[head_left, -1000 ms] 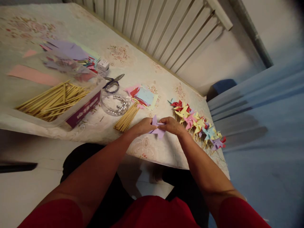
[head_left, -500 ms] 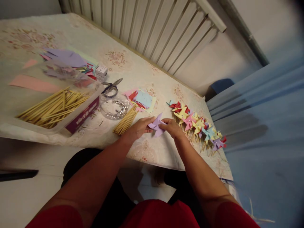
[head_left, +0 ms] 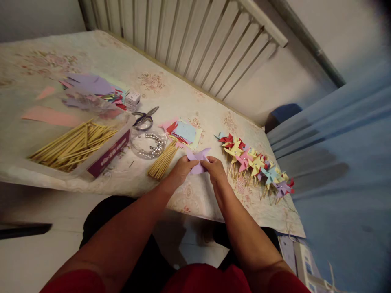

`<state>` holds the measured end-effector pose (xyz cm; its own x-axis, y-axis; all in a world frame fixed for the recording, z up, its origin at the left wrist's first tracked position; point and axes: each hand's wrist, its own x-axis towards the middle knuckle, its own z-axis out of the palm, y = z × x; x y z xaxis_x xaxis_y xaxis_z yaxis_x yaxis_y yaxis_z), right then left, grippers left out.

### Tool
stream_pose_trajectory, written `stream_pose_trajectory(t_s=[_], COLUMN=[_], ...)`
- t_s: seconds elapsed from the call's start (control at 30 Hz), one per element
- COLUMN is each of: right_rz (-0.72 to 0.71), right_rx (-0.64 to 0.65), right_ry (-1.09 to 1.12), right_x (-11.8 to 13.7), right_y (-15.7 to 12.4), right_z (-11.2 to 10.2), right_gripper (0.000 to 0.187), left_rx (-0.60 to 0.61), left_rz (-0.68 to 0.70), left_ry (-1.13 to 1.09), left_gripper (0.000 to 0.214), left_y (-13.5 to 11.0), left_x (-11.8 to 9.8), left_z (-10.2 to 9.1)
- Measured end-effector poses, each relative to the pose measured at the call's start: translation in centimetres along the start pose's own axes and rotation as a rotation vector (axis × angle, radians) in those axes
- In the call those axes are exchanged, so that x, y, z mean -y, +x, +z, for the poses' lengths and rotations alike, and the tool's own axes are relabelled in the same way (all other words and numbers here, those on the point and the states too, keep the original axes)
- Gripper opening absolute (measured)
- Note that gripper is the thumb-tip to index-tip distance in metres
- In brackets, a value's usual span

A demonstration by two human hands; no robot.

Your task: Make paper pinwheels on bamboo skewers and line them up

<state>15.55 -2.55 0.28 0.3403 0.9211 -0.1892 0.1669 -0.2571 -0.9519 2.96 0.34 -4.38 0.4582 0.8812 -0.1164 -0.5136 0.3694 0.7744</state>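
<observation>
A purple paper piece (head_left: pixel 198 159) with cut, folded corners is pinched between both hands just above the table. My left hand (head_left: pixel 181 169) grips its left side with closed fingers. My right hand (head_left: pixel 215 167) grips its right side, thumb on top. Left of the hands lies a small bundle of wooden sticks (head_left: pixel 163 160). To the right stands a row of finished paper pinwheels (head_left: pixel 255 162) in red, yellow, pink, blue and purple.
A clear dish of shiny pins (head_left: pixel 148 141) and scissors (head_left: pixel 145 116) lie behind the sticks. A stack of coloured paper squares (head_left: pixel 183 132), a box of wooden sticks (head_left: pixel 76 144) and cut coloured paper (head_left: pixel 91 86) cover the floral tablecloth (head_left: pixel 171 87). A radiator (head_left: pixel 195 44) runs behind.
The view has shifted slightly. Both hands stay on the purple paper, which has been turned and worked and now lies flatter, a little farther from the table edge.
</observation>
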Motion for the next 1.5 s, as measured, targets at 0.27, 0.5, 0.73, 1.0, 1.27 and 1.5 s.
stream_pose_trajectory(t_s=[0.27,0.5,0.73,1.0,1.27,1.5], right_rz=[0.050,0.074,-0.027,-0.132,-0.192,-0.208], right_rx=[0.021,0.037,-0.054,0.053,0.183,0.063], right_ry=[0.062,0.137,0.144,0.039,-0.061,-0.099], right_x=[-0.1,0.9,0.3,-0.3,-0.8,-0.2], right_y=[-0.1,-0.9,-1.3,-1.5,-1.8,-2.4], right_z=[0.3,-0.5,-1.8,-2.8,-3.9,-3.6], right_gripper=[0.021,0.031,0.035,0.020,0.022,0.024], left_rx=[-0.055,-0.052,-0.027,0.029,0.029,0.017], left_rz=[-0.008,-0.030,-0.023,-0.033,-0.059,-0.065], left_ry=[-0.016,-0.013,-0.018,0.049,0.015,0.010], left_gripper=[0.037,0.036,0.039,0.032,0.028,0.032], left_y=[-0.2,0.3,0.6,0.6,0.1,0.3], left_x=[-0.5,-0.2,0.2,0.0,-0.6,-0.5], left_z=[0.5,-0.2,-0.4,-0.9,-0.5,-0.4])
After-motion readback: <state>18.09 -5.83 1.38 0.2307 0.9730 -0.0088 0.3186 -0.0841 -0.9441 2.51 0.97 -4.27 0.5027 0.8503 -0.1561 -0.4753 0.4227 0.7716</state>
